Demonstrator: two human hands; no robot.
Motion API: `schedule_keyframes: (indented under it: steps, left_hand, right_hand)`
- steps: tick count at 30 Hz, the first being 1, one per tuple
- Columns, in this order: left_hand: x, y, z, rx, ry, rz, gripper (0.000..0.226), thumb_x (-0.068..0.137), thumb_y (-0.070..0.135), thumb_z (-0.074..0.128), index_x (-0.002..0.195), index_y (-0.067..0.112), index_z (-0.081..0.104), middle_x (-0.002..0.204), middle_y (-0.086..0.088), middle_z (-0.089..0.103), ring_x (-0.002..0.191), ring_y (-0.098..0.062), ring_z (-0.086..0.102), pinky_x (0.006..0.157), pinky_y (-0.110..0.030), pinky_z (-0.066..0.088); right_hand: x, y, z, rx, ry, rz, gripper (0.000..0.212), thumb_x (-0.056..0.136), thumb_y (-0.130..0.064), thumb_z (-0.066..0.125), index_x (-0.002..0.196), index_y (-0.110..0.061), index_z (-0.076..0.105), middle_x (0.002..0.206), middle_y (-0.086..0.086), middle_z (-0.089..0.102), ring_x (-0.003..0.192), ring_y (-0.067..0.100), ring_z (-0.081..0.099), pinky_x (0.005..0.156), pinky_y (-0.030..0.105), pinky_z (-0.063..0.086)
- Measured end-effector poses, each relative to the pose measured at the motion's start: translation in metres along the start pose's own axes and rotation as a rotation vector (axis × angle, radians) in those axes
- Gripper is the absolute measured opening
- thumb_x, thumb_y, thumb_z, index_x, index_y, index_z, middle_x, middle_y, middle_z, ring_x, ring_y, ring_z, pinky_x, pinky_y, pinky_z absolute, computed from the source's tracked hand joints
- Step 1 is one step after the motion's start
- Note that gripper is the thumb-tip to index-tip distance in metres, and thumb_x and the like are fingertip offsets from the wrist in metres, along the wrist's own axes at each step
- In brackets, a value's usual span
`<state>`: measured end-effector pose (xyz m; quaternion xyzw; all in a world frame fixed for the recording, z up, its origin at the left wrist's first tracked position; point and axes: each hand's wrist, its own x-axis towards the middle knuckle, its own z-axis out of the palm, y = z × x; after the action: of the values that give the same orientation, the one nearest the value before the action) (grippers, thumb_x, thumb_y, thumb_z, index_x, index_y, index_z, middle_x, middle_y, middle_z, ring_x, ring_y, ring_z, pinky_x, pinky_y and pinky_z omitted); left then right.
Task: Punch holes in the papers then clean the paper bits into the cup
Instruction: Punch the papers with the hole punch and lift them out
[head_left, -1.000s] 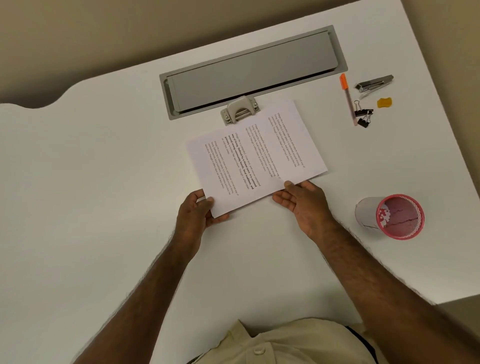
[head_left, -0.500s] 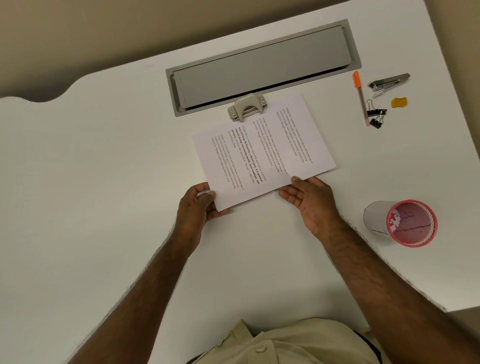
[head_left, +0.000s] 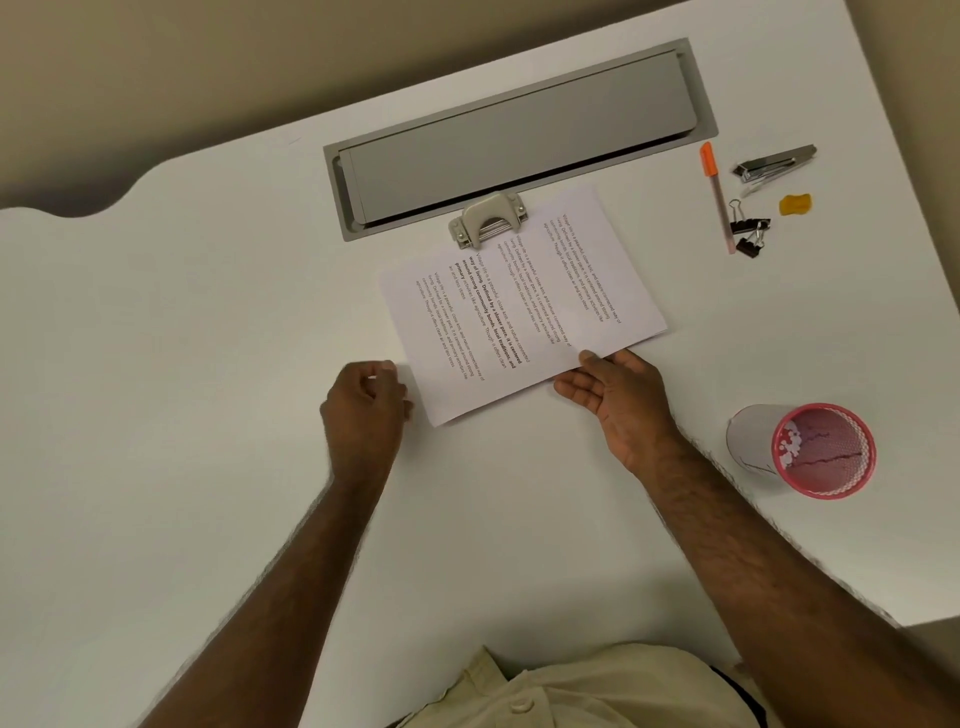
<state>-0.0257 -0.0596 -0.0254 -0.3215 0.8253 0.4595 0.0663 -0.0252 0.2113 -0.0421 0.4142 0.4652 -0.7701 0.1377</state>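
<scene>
A thin stack of printed papers (head_left: 524, 306) lies at a slant on the white desk, its far edge slid into the beige hole punch (head_left: 488, 223). My right hand (head_left: 618, 400) pinches the papers' near edge, thumb on top and fingers beneath. My left hand (head_left: 363, 405) sits curled on the desk just left of the papers' near corner, holding nothing. The pink mesh cup (head_left: 823, 449) stands to the right with a white paper wrap, and white paper bits (head_left: 789, 441) cling to its inner wall.
A grey cable-tray lid (head_left: 519, 135) is set into the desk behind the punch. At the far right lie an orange-capped pen (head_left: 718, 200), a metal stapler (head_left: 776, 162), two black binder clips (head_left: 748, 234) and a small yellow object (head_left: 795, 203). The desk's right edge runs close to the cup.
My left hand has let go of the papers' near-left corner and curled beside it. The papers slid slightly farther towards the punch; my right hand kept its hold.
</scene>
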Motion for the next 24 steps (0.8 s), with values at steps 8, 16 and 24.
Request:
schedule_keyframes:
  steps: [8, 16, 24]
  left_hand:
    - [0.019, 0.076, 0.031, 0.386, 0.018, 0.617, 0.031, 0.107, 0.03, 0.054, 0.127, 0.011, 0.067, 0.13, -0.007, 0.07, 0.12, -0.024, 0.064, 0.104, -0.032, 0.049]
    - [0.039, 0.128, 0.092, 0.713, -0.293, 0.742, 0.059, 0.114, 0.027, 0.036, 0.167, 0.006, 0.02, 0.178, -0.012, 0.012, 0.165, -0.028, 0.008, 0.135, -0.038, 0.013]
    - [0.055, 0.132, 0.111, 0.898, -0.354, 0.669, 0.066, 0.112, 0.016, 0.033, 0.168, 0.007, -0.001, 0.178, -0.012, -0.009, 0.165, -0.028, -0.01, 0.134, -0.038, -0.001]
  right_hand:
    - [0.005, 0.002, -0.001, -0.005, -0.001, 0.0, 0.014, 0.102, -0.002, 0.061, 0.111, -0.005, 0.071, 0.09, 0.011, 0.079, 0.08, 0.028, 0.078, 0.073, 0.036, 0.066]
    - [0.008, 0.006, -0.002, 0.001, -0.006, -0.001, 0.021, 0.102, -0.003, 0.063, 0.121, -0.003, 0.069, 0.088, 0.01, 0.08, 0.082, 0.028, 0.079, 0.074, 0.036, 0.066]
    - [0.01, 0.008, -0.003, 0.022, 0.0, 0.001, 0.024, 0.102, -0.003, 0.062, 0.125, -0.002, 0.068, 0.093, 0.011, 0.08, 0.085, 0.03, 0.08, 0.075, 0.037, 0.066]
